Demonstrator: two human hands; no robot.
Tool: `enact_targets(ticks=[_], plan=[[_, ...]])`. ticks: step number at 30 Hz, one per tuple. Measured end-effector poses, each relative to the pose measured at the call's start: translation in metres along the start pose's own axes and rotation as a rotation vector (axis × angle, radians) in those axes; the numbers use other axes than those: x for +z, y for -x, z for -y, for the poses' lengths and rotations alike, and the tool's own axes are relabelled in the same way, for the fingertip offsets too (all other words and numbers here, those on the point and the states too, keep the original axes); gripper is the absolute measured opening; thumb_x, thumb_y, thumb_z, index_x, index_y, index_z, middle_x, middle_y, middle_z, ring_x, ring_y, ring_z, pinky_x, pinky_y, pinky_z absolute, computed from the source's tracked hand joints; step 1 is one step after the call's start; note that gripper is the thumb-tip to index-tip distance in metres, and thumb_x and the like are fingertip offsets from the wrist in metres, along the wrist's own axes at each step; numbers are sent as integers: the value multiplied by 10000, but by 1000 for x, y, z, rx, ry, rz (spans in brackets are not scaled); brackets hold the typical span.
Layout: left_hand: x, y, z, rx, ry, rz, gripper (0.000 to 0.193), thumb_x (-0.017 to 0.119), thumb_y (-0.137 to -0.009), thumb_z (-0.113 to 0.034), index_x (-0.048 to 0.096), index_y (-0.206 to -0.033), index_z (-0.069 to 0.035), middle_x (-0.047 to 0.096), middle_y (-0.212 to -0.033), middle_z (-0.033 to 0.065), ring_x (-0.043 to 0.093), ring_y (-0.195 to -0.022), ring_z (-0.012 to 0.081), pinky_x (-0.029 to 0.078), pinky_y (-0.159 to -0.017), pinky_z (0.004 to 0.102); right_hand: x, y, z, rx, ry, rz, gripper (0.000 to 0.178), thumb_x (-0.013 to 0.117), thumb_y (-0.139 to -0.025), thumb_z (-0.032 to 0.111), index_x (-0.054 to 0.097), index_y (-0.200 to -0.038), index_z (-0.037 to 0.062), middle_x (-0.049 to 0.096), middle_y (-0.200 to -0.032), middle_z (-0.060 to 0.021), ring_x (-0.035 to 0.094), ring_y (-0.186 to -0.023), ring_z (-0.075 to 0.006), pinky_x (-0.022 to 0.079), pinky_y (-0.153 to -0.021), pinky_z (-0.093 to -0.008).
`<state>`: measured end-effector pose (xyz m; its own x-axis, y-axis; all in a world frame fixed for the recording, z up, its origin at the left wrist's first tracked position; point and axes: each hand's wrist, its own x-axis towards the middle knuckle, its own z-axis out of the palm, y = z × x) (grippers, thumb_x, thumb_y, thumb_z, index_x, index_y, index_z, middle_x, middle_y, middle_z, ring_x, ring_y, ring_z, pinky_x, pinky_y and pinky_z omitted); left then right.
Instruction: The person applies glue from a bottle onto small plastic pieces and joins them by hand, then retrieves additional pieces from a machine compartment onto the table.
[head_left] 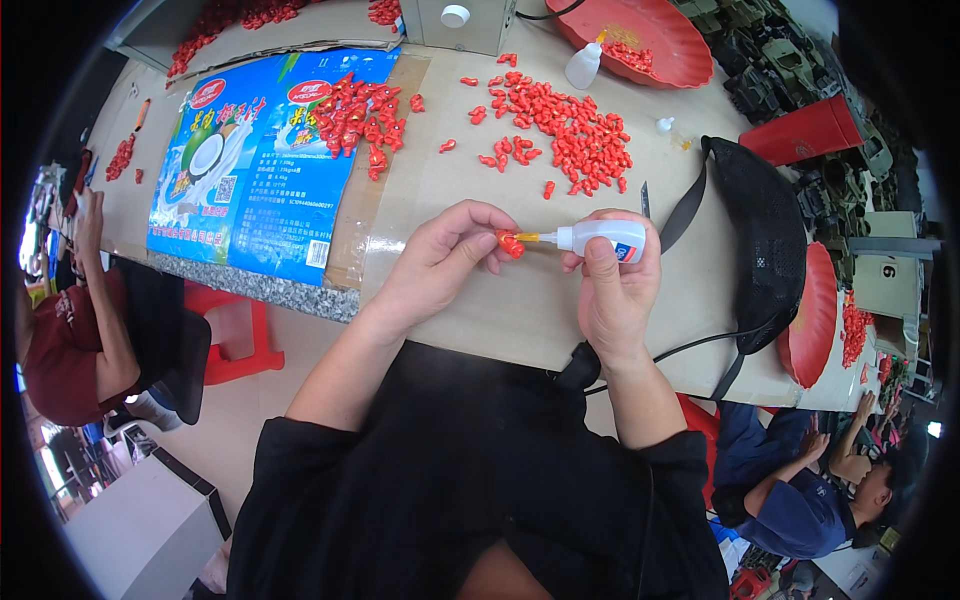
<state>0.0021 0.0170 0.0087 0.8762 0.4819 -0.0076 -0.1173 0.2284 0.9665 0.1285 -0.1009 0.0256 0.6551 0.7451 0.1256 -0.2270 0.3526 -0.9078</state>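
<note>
While the left hand (440,255) pinches a small red piece (510,243) above the bench's near edge, the right hand (610,280) grips a glue bottle (600,238); keep its nozzle steady and squeeze sparingly. Loose red pieces (560,125) lie farther back.

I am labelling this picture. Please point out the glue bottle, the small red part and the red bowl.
glue bottle (605,240): head view, white body.
small red part (511,243): head view, its middle.
red bowl (690,55): head view, right rim.

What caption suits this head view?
Left hand pinches a small red part while right hand touches a glue bottle nozzle to it.
</note>
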Motion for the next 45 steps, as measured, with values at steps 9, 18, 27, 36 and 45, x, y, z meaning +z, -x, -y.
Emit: enact_targets(ticks=[9, 18, 27, 36, 45], plan=[[0, -1, 0, -6, 103, -35, 168, 460, -839, -61, 496, -988, 8, 544, -882, 79, 531, -781, 120, 443, -685, 248, -2, -3, 2, 45, -102, -39, 210, 554, -805, 138, 432, -935, 27, 523, -797, -62, 508, -634, -117, 417, -571, -242], [-4, 1, 5, 52, 207, -86, 175, 537, -774, -7, 530, -947, 12, 513, -961, 96, 553, -788, 140, 467, -706, 257, -2, -3, 0, 121, -208, -77, 166, 521, -826, 145, 454, -927, 32, 524, -777, -53, 503, -641, -120, 419, -579, -264], [-4, 1, 2, 19, 268, -105, 208, 553, -776, -37, 522, -976, 7, 570, -888, 82, 563, -754, 131, 468, -694, 255, 4, -1, 0, 39, -132, -65, 200, 541, -810, 109, 425, -944, 18, 521, -799, -70, 509, -646, -124, 429, -578, -256], [-3, 1, 2, -25, 227, -125, 204, 540, -788, -48, 518, -982, 11, 585, -871, 89, 570, -765, 135, 467, -689, 252, 6, 0, -1, -17, -66, -33, 228, 560, -796, 87, 402, -948, 22, 521, -823, -70, 515, -657, -112, 433, -596, -229], [-3, 1, 2, -16, 233, -105, 216, 537, -790, -45, 514, -996, 15, 591, -864, 92, 574, -758, 135, 467, -690, 252, 6, 0, -1, -18, -59, -27, 232, 562, -796, 90, 402, -949, 21, 520, -826, -69, 512, -656, -105, 433, -594, -222]])
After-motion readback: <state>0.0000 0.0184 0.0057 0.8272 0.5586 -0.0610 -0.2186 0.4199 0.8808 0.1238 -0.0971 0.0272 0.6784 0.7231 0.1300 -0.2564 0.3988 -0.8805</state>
